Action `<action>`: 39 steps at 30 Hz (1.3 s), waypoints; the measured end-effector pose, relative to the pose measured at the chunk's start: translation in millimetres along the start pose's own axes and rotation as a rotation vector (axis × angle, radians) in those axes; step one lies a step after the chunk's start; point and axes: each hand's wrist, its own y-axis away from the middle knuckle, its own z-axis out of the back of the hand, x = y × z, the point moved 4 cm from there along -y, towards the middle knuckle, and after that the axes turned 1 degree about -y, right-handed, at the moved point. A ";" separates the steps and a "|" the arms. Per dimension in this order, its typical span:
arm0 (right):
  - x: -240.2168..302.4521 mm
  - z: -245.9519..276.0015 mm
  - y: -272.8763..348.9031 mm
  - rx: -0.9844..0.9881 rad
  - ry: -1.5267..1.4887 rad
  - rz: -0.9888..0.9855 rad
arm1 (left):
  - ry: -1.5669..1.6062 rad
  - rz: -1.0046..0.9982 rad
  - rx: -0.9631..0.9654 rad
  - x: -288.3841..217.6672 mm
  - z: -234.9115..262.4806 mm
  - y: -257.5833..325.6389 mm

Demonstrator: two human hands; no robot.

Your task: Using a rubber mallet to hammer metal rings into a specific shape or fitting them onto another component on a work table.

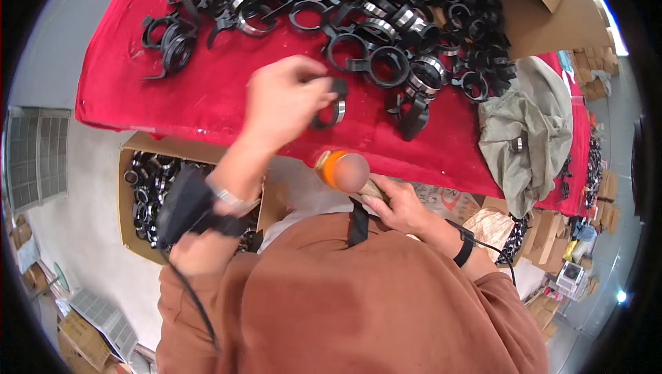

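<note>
My left hand [283,102] is over the red cloth [207,98] and pinches a black ring clamp with a metal band [331,106] just above it. Close to my chest, my right hand [400,205] grips the wooden handle of a mallet with an orange and brown head [341,170]. A big heap of black ring clamps [407,22] covers the far side of the cloth, just beyond the left hand. My left wrist wears a watch and a black wrap with a cable.
A smaller group of clamps [172,36] lies at the far left of the cloth. An open cardboard box of rings [148,195] stands on the floor at my left. A grey-green cloth [527,126] lies right, cardboard flaps [552,8] beyond.
</note>
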 end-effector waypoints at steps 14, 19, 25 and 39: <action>48.4 -49.6 -79.1 -0.045 -0.066 0.003 | 0.452 0.221 -0.268 167.1 137.9 120.0; 63.9 -70.0 -104.9 -0.132 0.112 0.164 | 0.104 0.106 -0.371 149.4 143.6 106.7; 56.5 -72.2 -98.5 -0.041 -0.065 -0.028 | -0.146 0.235 -0.474 150.7 156.4 82.7; 64.9 -73.4 -83.7 -0.092 0.172 0.124 | -0.111 0.336 -0.395 139.4 147.3 83.3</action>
